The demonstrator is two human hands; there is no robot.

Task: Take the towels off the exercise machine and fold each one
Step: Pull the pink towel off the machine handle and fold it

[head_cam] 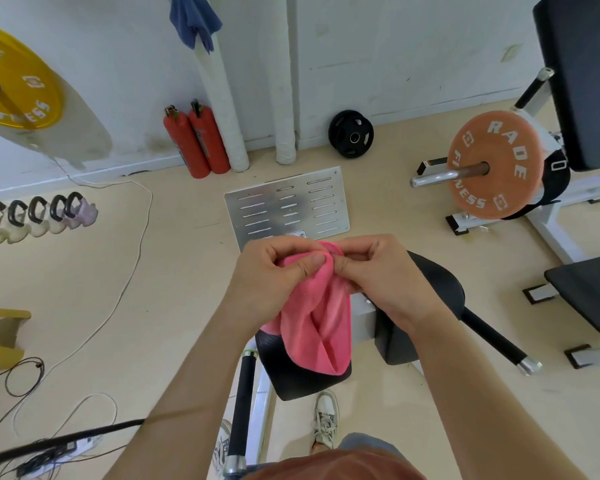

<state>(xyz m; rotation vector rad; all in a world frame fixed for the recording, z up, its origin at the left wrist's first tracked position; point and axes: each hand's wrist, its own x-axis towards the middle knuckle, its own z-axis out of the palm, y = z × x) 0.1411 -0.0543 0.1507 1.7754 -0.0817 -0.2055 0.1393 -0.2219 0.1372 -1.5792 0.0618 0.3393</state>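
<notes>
Left hand (274, 275) and right hand (388, 278) pinch the top of a pink towel (317, 327).
Folding seems barely begun; next, spread its corners.

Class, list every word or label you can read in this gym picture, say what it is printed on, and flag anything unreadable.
"RADE": orange weight plate, upper arc.
"FI" and "NESS": same plate, lower arc; the bar crosses the middle of the word.
"ESS": yellow weight plate, lower edge; the letters before it are too blurred to read.
Labels on the red fire extinguishers: too small to read.
</notes>
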